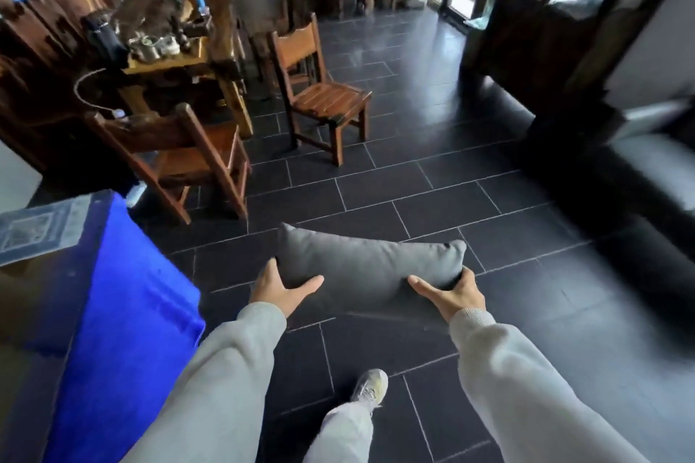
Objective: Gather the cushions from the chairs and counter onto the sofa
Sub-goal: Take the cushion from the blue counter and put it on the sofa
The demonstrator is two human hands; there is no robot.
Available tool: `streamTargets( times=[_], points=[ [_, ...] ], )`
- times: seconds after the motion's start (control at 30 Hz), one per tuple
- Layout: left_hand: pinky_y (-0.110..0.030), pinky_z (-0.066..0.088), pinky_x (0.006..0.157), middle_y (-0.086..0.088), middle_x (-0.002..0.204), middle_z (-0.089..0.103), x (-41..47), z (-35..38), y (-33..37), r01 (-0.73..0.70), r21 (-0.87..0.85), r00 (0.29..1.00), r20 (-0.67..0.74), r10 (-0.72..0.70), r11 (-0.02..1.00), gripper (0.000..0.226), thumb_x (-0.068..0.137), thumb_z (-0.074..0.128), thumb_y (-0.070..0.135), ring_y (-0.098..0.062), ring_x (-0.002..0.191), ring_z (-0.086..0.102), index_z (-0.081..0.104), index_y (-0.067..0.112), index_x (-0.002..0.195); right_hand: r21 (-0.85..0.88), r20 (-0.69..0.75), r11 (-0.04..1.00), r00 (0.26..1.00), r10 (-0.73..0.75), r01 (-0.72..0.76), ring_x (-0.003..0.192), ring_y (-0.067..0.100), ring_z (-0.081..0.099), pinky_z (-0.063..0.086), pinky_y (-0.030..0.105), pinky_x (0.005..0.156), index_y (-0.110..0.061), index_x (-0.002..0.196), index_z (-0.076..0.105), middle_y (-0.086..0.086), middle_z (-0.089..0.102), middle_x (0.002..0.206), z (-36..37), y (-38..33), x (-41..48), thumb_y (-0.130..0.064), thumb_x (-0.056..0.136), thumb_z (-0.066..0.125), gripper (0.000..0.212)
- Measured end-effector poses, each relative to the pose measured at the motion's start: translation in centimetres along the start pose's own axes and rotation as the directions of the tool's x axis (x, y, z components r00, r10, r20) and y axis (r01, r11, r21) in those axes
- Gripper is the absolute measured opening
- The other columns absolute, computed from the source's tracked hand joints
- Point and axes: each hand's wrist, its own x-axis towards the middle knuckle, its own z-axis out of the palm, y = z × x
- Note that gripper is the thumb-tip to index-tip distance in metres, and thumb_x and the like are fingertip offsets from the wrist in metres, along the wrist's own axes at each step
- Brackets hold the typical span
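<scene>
I hold a grey cushion (366, 269) in front of me above the dark tiled floor. My left hand (280, 288) grips its left end and my right hand (453, 293) grips its right end, thumbs on top. A dark sofa (647, 177) stands at the right edge, its seat pale with reflected light. Two wooden chairs, one nearer on the left (180, 162) and one farther in the middle (319, 94), have bare seats.
A blue-sided counter (124, 293) is close on my left. A cluttered wooden table (169, 53) stands behind the chairs. More chairs and a dark cabinet (526, 38) are at the back. Open tiled floor (451, 192) lies ahead. My shoe (370, 385) is below.
</scene>
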Motion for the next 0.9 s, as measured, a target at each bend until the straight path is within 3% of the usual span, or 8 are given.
streamTargets(
  times=[0.23,0.37,0.53,0.67,0.9],
  points=[
    [-0.037,0.031,0.114,-0.003,0.16,0.036,8.1,6.4,13.6,-0.196,0.0,0.967,0.164,0.193,0.981,0.11,0.073,0.081,0.061,-0.024,0.145,0.036,0.026,0.017,0.158,0.141,-0.226,0.989,0.972,0.067,-0.036,0.103,0.014,0.057,0.043,0.026,0.084,-0.033,0.141,0.041,-0.012,0.061,0.117,-7.4,-2.1,8.2,-0.074,0.038,0.087,0.12],
    [-0.035,0.035,0.109,0.001,0.151,0.046,12.4,9.9,20.8,-0.238,-0.039,0.94,0.242,0.24,0.97,0.102,0.07,0.085,0.055,-0.023,0.138,0.044,0.035,0.024,0.154,0.234,-0.332,0.971,0.935,0.127,-0.048,0.097,0.009,0.059,0.043,0.023,0.08,-0.036,0.135,0.047,-0.022,0.059,0.106,-11.1,-3.0,12.4,-0.073,0.039,0.088,0.111],
    [-0.035,0.038,0.108,0.001,0.148,0.051,15.9,15.0,29.2,-0.325,-0.052,0.88,0.349,0.322,0.944,0.097,0.068,0.089,0.051,-0.024,0.135,0.048,0.042,0.027,0.15,0.324,-0.433,0.944,0.879,0.201,-0.056,0.105,0.011,0.062,0.05,0.029,0.095,-0.034,0.135,0.048,-0.015,0.064,0.115,-15.6,-3.2,16.4,-0.072,0.036,0.091,0.114],
    [-0.035,0.037,0.106,0.001,0.148,0.052,17.1,19.9,34.7,-0.39,-0.039,0.837,0.402,0.371,0.92,0.097,0.068,0.088,0.05,-0.023,0.136,0.048,0.043,0.025,0.15,0.365,-0.495,0.93,0.836,0.236,-0.047,0.105,0.01,0.063,0.051,0.031,0.097,-0.033,0.134,0.048,-0.014,0.065,0.116,-19.4,-2.5,19.3,-0.071,0.036,0.091,0.114],
    [-0.034,0.038,0.104,0.0,0.146,0.055,18.0,29.5,43.0,-0.454,-0.025,0.787,0.458,0.414,0.891,0.096,0.069,0.089,0.048,-0.024,0.135,0.049,0.044,0.022,0.15,0.384,-0.542,0.922,0.797,0.267,-0.048,0.101,0.004,0.063,0.045,0.018,0.084,-0.03,0.137,0.049,-0.017,0.065,0.113,-27.4,-0.4,26.0,-0.074,0.036,0.09,0.117]
  ],
)
